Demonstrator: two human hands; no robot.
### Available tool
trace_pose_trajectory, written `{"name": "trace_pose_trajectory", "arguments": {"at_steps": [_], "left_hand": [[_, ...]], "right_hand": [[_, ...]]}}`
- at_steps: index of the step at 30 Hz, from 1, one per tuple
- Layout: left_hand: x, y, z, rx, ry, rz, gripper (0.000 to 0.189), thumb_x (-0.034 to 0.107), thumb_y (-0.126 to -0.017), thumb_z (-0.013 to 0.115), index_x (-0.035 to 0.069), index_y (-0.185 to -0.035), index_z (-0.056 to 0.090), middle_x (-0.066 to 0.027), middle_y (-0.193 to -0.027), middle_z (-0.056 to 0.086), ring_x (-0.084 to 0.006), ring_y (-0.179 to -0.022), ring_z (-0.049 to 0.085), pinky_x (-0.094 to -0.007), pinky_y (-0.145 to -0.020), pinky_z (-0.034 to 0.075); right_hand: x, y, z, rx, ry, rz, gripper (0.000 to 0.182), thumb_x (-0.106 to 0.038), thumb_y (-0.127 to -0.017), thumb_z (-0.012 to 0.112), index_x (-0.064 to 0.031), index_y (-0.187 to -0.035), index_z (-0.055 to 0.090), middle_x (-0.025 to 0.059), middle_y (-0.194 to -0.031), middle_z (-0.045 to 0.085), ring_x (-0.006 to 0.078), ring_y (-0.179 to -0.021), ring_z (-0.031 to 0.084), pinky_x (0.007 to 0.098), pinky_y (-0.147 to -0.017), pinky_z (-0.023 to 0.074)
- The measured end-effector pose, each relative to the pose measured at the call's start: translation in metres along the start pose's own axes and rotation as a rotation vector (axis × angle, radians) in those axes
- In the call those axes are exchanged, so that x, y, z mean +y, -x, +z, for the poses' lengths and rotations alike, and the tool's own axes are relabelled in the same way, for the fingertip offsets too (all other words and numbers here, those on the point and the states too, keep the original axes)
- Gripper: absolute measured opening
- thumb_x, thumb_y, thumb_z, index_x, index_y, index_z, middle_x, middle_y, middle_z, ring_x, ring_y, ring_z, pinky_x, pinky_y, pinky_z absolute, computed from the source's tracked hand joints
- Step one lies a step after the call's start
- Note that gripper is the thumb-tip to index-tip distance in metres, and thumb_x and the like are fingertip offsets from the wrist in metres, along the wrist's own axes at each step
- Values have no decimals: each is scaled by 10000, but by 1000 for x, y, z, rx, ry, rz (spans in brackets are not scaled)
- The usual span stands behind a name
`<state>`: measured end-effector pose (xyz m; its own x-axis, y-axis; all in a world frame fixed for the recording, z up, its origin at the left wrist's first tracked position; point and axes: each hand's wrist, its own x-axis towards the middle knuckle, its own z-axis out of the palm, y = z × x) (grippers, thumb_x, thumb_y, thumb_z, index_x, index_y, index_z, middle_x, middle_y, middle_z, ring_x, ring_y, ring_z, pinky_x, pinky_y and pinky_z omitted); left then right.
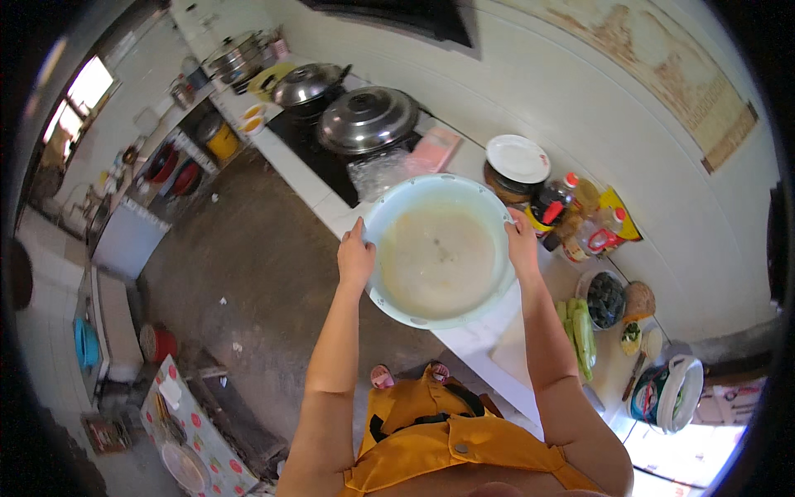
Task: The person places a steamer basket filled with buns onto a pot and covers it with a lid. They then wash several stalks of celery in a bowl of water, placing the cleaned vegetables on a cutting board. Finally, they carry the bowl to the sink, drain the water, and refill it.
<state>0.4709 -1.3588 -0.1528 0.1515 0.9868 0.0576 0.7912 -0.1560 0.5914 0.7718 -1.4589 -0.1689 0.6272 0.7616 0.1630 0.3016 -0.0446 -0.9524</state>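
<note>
Both my hands grip a wide pale-blue basin by opposite sides of its rim. My left hand clasps the left side, and my right hand clasps the upper right side. Cloudy whitish liquid fills the lower part of the basin, with a few dark specks near its middle. The basin covers part of the white countertop; whether it touches the counter I cannot tell. Just beyond it lie a crumpled clear plastic bag and a pink package.
Lidded pans stand on the black stove. To the right are a white plate on a dark pot, sauce bottles, green vegetables, a bowl of dark pieces, a knife and a white bucket. A flower-patterned table stands lower left.
</note>
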Motion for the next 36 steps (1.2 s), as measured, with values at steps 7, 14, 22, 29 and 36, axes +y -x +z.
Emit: {"name": "trace_pose_trajectory", "arguments": {"at_steps": [7, 14, 22, 29, 36], "left_hand": [[-106, -13, -108, 221, 134, -110, 520, 35, -667, 553, -8, -1174, 448, -213, -1084, 532, -308, -996, 528, -357, -859, 409], [-224, -23, -226, 378, 198, -155, 481, 48, -659, 553, -23, -1130, 483, -227, -986, 571, -328, -950, 549, -365, -820, 427], [-355, -20, -333, 554, 365, -334, 462, 26, -686, 524, -15, -1145, 481, -194, -1026, 572, -271, -955, 561, -329, -819, 426], [-436, -17, -408, 701, 361, -502, 433, 31, -687, 520, -3, -1119, 510, -177, -1027, 577, -263, -963, 559, -329, -834, 417], [-549, -16, -474, 807, 201, -549, 456, 57, -679, 520, -12, -1129, 499, -192, -1080, 545, -291, -1011, 527, -345, -861, 402]], "right_hand": [[-58, -1, 148, -231, 65, -7, 276, -77, -770, 471, -46, -1044, 486, 83, -750, 557, 139, -671, 518, 268, -609, 404], [-123, 24, 315, -380, -10, 8, 291, -71, -763, 474, -59, -1054, 478, 89, -784, 578, 133, -690, 536, 259, -619, 414], [-190, 61, 500, -615, -51, -66, 261, -90, -751, 485, -40, -1008, 476, 104, -807, 572, 170, -747, 543, 288, -687, 415], [-263, 96, 636, -741, 26, -246, 280, -92, -706, 492, -10, -974, 491, 134, -883, 557, 214, -839, 541, 306, -749, 413], [-305, 131, 781, -945, -55, -339, 284, -70, -704, 499, -23, -984, 477, 117, -834, 565, 206, -763, 548, 299, -713, 417]]}}
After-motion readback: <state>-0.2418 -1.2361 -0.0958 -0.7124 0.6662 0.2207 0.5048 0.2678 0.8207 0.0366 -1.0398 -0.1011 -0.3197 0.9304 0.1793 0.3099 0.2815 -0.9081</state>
